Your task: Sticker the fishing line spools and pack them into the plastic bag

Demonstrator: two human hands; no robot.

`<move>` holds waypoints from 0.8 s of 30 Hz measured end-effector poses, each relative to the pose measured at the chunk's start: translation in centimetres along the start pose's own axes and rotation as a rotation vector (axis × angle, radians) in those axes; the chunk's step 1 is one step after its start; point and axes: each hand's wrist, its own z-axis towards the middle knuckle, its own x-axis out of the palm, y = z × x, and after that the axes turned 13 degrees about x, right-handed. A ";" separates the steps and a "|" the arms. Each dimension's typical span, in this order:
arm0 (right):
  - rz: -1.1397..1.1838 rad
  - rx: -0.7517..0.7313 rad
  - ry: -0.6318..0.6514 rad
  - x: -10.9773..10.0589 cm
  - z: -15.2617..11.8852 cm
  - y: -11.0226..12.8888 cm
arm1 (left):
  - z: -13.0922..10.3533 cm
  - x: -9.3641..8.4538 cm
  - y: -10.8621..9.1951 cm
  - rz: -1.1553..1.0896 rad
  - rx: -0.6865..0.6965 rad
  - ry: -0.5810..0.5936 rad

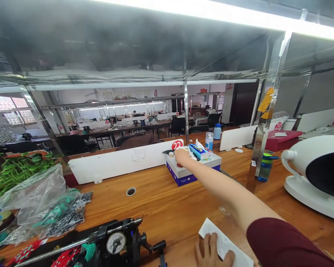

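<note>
My left hand [215, 252] lies palm down with its fingers spread on a folded white paper [228, 241] at the table's near edge. My right arm stretches forward, and my right hand [182, 157] is closed over the left part of a white and purple box [183, 179]. A dark pointed object [167, 151] and a small pale roll [171, 154] lie beside its fingers. What the fingers hold is hidden. A blue tissue pack [200, 152] rests on the box, to the right of my hand.
A black hand-cranked machine with a dial [116, 243] stands front left, with plastic bags [41, 200] and a green plant [19, 172] beyond. A white rounded appliance [311, 167] and a green-capped bottle [263, 168] stand right, near a metal post [263, 137]. A low white divider [119, 161] runs behind.
</note>
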 end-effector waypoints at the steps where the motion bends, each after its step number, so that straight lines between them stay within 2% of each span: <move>1: -0.012 0.011 -0.003 0.0 0.5 0.6 | 0.4 0.5 -0.1 0.005 -0.056 -0.011; 3: -0.031 0.024 -0.009 -0.2 1.3 1.4 | 0.6 0.7 -0.1 0.004 -0.106 -0.015; 5: -0.044 0.022 -0.027 -0.7 1.5 1.7 | -0.1 -0.3 -0.1 -0.021 -0.035 0.001; 8: -0.050 -0.002 -0.075 -1.4 0.2 0.8 | -2.2 -3.6 -0.6 -0.078 0.240 0.050; 10: -0.041 -0.028 -0.100 -1.6 -2.0 -1.5 | -3.5 -6.3 -1.3 -0.118 0.345 0.046; 11: -0.037 -0.041 -0.099 -1.5 -3.6 -3.1 | -3.8 -7.6 -1.7 -0.141 0.353 0.013; 14: -0.001 -0.095 -0.029 0.0 -10.3 -9.2 | -3.5 -10.3 -2.7 -0.263 0.233 -0.226; 17: 0.126 -0.160 0.050 3.2 -18.7 -15.1 | -2.4 -11.4 -2.7 -0.400 0.144 -0.480; 18: 0.172 -0.173 0.030 4.5 -21.3 -16.5 | -2.1 -11.5 -2.5 -0.438 0.126 -0.544; 21: 0.224 -0.221 0.036 8.1 -27.3 -18.7 | -1.3 -11.6 -1.8 -0.508 0.107 -0.641; 24: 0.174 -0.132 0.023 9.7 -30.3 -18.1 | -0.9 -11.6 -1.3 -0.528 0.137 -0.659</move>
